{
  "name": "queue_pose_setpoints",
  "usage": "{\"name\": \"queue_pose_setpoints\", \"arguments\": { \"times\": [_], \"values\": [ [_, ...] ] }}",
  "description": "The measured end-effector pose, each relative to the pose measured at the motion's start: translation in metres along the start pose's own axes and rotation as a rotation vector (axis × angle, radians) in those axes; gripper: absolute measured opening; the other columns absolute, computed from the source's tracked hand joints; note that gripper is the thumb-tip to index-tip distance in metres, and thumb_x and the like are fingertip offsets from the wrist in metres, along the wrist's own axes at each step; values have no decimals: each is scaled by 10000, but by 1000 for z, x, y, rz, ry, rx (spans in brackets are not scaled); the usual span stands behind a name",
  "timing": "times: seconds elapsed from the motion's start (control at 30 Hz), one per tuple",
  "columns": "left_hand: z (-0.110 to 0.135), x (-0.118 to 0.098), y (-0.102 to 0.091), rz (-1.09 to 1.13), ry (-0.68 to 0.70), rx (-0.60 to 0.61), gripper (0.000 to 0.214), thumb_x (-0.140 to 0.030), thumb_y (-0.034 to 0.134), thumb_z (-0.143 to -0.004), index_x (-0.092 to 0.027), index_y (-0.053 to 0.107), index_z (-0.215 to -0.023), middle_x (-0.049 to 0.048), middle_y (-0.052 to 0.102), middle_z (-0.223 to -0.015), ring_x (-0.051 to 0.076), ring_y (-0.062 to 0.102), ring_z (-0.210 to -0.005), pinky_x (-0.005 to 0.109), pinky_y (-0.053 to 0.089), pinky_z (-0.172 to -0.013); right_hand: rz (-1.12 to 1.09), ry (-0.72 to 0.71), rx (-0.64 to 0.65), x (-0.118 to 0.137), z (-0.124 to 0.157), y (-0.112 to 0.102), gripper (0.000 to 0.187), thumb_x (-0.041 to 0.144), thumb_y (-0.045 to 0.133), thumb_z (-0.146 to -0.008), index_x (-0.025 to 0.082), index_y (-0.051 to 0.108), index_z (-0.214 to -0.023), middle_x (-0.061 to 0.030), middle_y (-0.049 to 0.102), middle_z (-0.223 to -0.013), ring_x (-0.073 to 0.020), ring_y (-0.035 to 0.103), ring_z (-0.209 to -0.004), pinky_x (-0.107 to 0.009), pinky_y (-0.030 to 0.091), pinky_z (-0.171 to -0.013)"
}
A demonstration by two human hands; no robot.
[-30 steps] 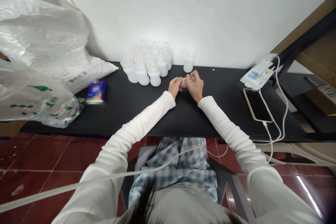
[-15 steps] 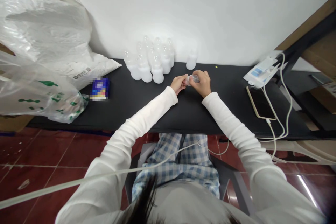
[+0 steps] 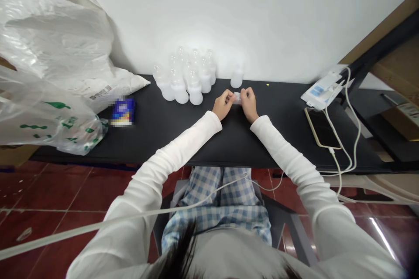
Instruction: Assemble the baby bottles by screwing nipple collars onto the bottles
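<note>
Over the black table, my left hand (image 3: 224,103) and my right hand (image 3: 248,101) are close together with fingers pinched. Between their fingertips is a small whitish translucent piece (image 3: 237,97), mostly covered by the fingers; its kind is too small to make out. Just beyond my hands, a single white bottle (image 3: 236,79) stands upright against the wall. To the left of my hands, several white bottles (image 3: 195,94) with clear domed tops stand in a tight group.
A large white plastic bag (image 3: 55,26) and a clear bag with green print (image 3: 62,124) fill the left side. Near them lies a blurred blue packet (image 3: 123,111). On the right are a phone (image 3: 323,128), a white-and-blue box (image 3: 322,89) and looping cables (image 3: 356,128).
My right hand has turned, and its fingers are curled closer in. The clear rounded part seen in it before is no longer visible. A small whitish piece shows between both hands.
</note>
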State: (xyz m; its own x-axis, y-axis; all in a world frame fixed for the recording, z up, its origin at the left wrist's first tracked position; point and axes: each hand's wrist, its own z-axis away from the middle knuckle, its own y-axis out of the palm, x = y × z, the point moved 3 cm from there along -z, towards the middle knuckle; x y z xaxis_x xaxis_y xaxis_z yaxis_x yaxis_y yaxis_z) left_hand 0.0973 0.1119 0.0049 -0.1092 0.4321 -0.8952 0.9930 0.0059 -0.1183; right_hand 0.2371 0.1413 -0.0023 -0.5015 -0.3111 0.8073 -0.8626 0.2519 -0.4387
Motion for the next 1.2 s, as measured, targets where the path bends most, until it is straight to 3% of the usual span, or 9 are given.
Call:
{"name": "queue_pose_setpoints", "arguments": {
  "times": [0.17, 0.3, 0.43, 0.57, 0.73, 0.8, 0.9, 1.07, 1.2],
  "values": [
    [-4, 18, 7, 214, -293, -56, 355, -364, 637, -948, -215, 423, -706, -53, 421, -611, 97, 376, -519, 255, 349, -559, 187, -58, -55, 21, 6, -5, 296, 475, 395, -939, 250, 408, -746, 21, 457, -662, -158, 494, -644, -312, 396, -707],
    [-8, 11, 3, 339, -412, -27, 337, -177, 596, -949, -195, 410, -669, -41, 419, -613, 85, 380, -525, 223, 288, -504, 339, -150, -8, 28, 7, -8, 255, 427, 417, -944, 232, 533, -827, -13, 553, -714, -182, 555, -685, -310, 376, -715],
    [-11, 1, -5, 414, -539, 18, 324, -30, 519, -893, -176, 399, -629, -47, 388, -563, 53, 365, -471, 172, 206, -429, 463, -325, 89, 26, 3, -7, 310, 506, 493, -939, 225, 562, -828, -33, 604, -726, -189, 539, -710, -309, 392, -736],
    [-17, -3, -14, 414, -610, 55, 333, -69, 507, -909, -171, 394, -612, -49, 393, -532, 40, 358, -427, 146, 154, -384, 480, -580, 185, 23, 0, -11, 317, 505, 512, -963, 217, 563, -841, -46, 614, -744, -194, 525, -724, -325, 421, -761],
    [-24, 2, -33, 236, -623, -57, 396, -151, 540, -960, -176, 394, -593, -65, 356, -470, 39, 291, -369, 164, 122, -357, 475, -807, 395, 26, 6, -19, 301, 217, 356, -1009, 220, 564, -791, -72, 650, -913, -189, 550, -793, -333, 419, -792],
    [-23, 5, -34, 208, -623, -51, 375, -208, 538, -988, -175, 441, -628, -69, 371, -461, 41, 290, -353, 173, 127, -349, 455, -772, 372, 29, 9, -19, 295, 168, 358, -978, 219, 559, -768, -79, 650, -943, -194, 560, -820, -340, 418, -805],
    [-19, 5, -27, 244, -557, -78, 309, -258, 502, -1020, -174, 489, -723, -75, 417, -492, 43, 323, -345, 184, 176, -341, 300, -575, 331, 30, 13, -12, 188, 206, 374, -969, 215, 561, -956, -75, 640, -932, -198, 577, -815, -342, 436, -800],
    [-10, 5, -17, 159, -432, -268, 246, -354, 527, -1012, -194, 483, -830, -65, 528, -632, 50, 446, -401, 197, 346, -396, -94, -258, 243, 24, 19, -4, 324, 491, 278, -1031, 231, 459, -1099, -3, 597, -819, -152, 550, -663, -331, 473, -751],
    [-6, 12, -11, 152, -347, -308, 289, -434, 599, -965, -198, 479, -850, -30, 574, -742, 86, 594, -620, 204, 488, -579, -136, -175, 257, 25, 25, 1, 435, 668, 513, -906, 258, 456, -1043, 49, 547, -725, -137, 531, -606, -314, 471, -682]
  ]
}}
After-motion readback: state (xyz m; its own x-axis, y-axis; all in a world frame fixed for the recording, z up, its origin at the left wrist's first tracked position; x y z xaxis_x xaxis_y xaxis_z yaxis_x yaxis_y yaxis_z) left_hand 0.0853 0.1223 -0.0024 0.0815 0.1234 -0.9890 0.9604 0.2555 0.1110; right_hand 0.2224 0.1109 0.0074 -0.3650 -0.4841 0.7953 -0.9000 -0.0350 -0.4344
